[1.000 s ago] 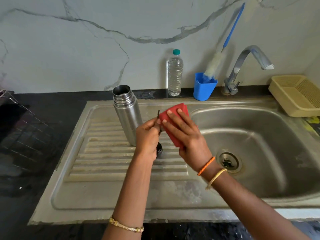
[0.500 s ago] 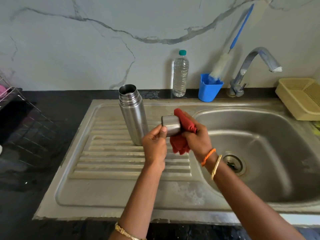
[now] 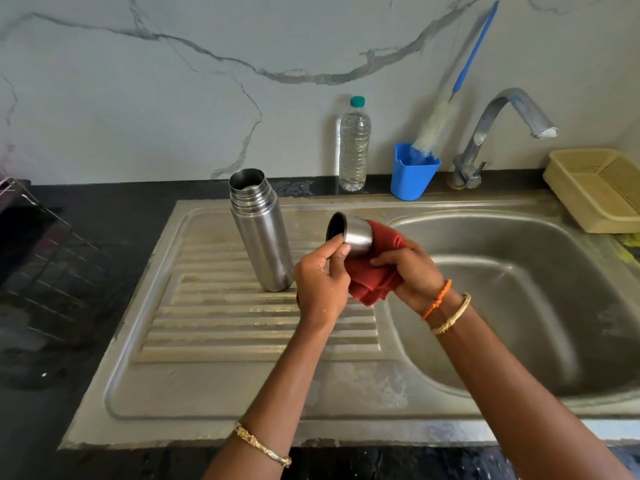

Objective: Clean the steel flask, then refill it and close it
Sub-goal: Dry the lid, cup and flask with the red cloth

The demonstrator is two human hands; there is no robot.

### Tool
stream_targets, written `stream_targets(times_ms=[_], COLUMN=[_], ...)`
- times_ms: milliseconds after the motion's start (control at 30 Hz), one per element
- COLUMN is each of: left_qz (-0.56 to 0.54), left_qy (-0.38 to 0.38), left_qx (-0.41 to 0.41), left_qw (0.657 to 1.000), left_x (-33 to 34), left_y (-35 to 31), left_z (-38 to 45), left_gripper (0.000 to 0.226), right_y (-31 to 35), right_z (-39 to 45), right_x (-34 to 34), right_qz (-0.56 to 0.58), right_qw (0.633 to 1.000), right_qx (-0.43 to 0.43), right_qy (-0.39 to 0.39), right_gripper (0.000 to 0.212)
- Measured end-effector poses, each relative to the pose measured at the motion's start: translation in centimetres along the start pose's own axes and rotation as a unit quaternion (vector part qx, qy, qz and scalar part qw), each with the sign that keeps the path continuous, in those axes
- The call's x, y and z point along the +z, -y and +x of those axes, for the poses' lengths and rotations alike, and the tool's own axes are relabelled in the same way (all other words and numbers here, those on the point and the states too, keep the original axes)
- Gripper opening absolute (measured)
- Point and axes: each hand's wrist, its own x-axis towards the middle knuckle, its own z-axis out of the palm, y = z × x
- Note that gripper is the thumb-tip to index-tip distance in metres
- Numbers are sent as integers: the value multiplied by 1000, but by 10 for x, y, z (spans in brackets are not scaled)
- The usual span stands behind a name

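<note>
The steel flask (image 3: 260, 233) stands upright and uncapped on the ribbed drainboard (image 3: 221, 323). Just right of it, my left hand (image 3: 322, 282) pinches the rim of the flask's steel cap (image 3: 353, 232), which lies on its side with its dark opening facing left. My right hand (image 3: 408, 268) grips a red cloth (image 3: 374, 278) bunched against the cap's closed end. A clear water bottle (image 3: 354, 147) with a green lid stands at the wall behind.
A blue cup (image 3: 412, 176) holding a bottle brush (image 3: 446, 102) sits beside the tap (image 3: 498, 133). The sink basin (image 3: 526, 306) lies to the right, a yellow basket (image 3: 595, 188) at its far corner. A wire rack (image 3: 31, 233) stands on the dark counter at left.
The flat red cloth covering the cap has been bunched behind it. The cap has turned so its opening faces left. The view has drifted.
</note>
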Motion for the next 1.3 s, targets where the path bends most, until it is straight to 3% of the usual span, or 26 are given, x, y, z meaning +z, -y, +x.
stream_targets(times_ms=[133,300,467,567,667,767,833,967,1067,1133,1300], left_qz=[158,388,562,574,596,590,558,358,196,175,300], left_qy=[72,232,255,205,228,234,207,101,-59,-97,44], left_qx=[122,159,206,230,211,199,212,230,123,66,88], left_qw=[977,878,759,759,740,747,775,899,971,978,949], left_x=[-1,-15,-19,-20,-17,-15,-15,-33,-61,-72,-67], left_y=[5,16,37,40,44,47,48,25,15,25,51], left_z=[22,54,50,49,49,54,55,33,0,-22,-50], left_gripper=[29,28,27,15,19,23,18,14,15,16,43], right_y=[-4,12,12,4,-5,-9,-9,-11,-12,-15,-26], right_z=[8,10,18,16,18,18,19,17,9,2,-12], right_x=[-12,-46,-70,-74,-75,-71,-70,-73,-75,-75,-72], right_qz=[17,45,92,115,104,99,98,97,98,105,106], right_qw=[994,993,986,980,978,978,978,979,981,981,979], right_qx=[101,107,100,114,127,134,136,129,123,124,140], right_qy=[49,-11,-97,-112,-126,-126,-125,-126,-115,-106,-101], right_gripper=[36,25,20,27,43,48,49,51,44,38,30])
